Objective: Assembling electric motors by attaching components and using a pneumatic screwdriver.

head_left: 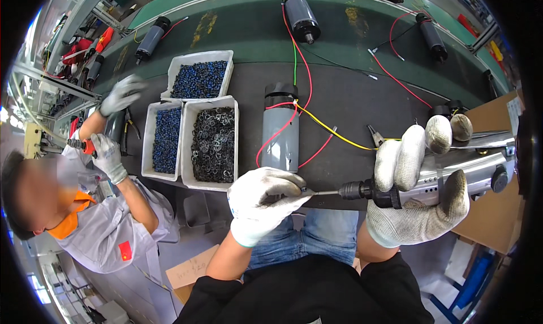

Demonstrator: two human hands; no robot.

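Note:
My left hand point(263, 202), in a white glove, is closed in a pinch at the tip of a thin driver bit point(327, 193). A small dark piece shows between its fingertips, too small to name. The bit sits in the black chuck of a silver power screwdriver point(472, 174). Around that tool's body my gloved right hand point(407, 225) is wrapped, holding it level and pointing left. Just beyond my left hand a grey cylindrical motor point(281, 137) with a black end cap lies on the dark bench, red, yellow and green wires trailing from it.
Left of the motor stand white bins with blue-black small parts point(198, 80) and black rings point(212, 146). Pliers point(373, 136) lie near my right hand. A co-worker point(107, 228) with gloved hands works at left. More motors point(301, 17) rest on the green conveyor; a cardboard box point(492, 222) stands right.

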